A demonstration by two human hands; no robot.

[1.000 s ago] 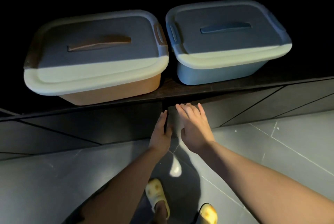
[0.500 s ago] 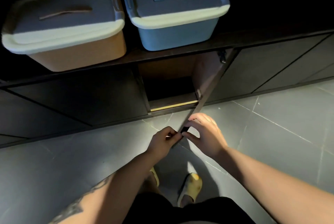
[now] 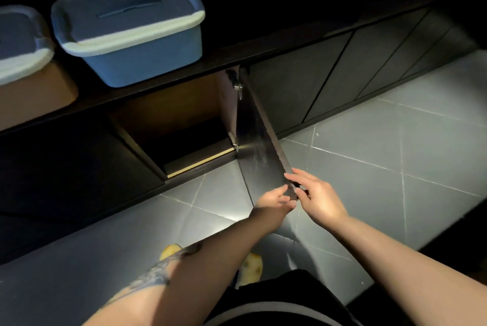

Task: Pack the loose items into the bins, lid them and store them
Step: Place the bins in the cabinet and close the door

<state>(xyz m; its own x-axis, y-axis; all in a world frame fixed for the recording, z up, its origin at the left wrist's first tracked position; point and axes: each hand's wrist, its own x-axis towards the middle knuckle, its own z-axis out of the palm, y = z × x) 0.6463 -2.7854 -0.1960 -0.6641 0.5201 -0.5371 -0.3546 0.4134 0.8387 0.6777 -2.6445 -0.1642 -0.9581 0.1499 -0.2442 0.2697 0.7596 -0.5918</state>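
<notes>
While the cabinet door [image 3: 259, 141] is pinched at its free edge by left hand [image 3: 274, 198] and right hand [image 3: 320, 198], it should be swung fully wide; the lidded blue bin [image 3: 131, 33] and orange bin [image 3: 23, 67] wait on the desk [image 3: 290, 45].

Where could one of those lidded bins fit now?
The open cabinet compartment, bordered by the swung-out door, shows a bare floor, though its depth is dark. The countertop right of the blue bin looks free too. Left is crowded: the orange bin sits beside it.
</notes>
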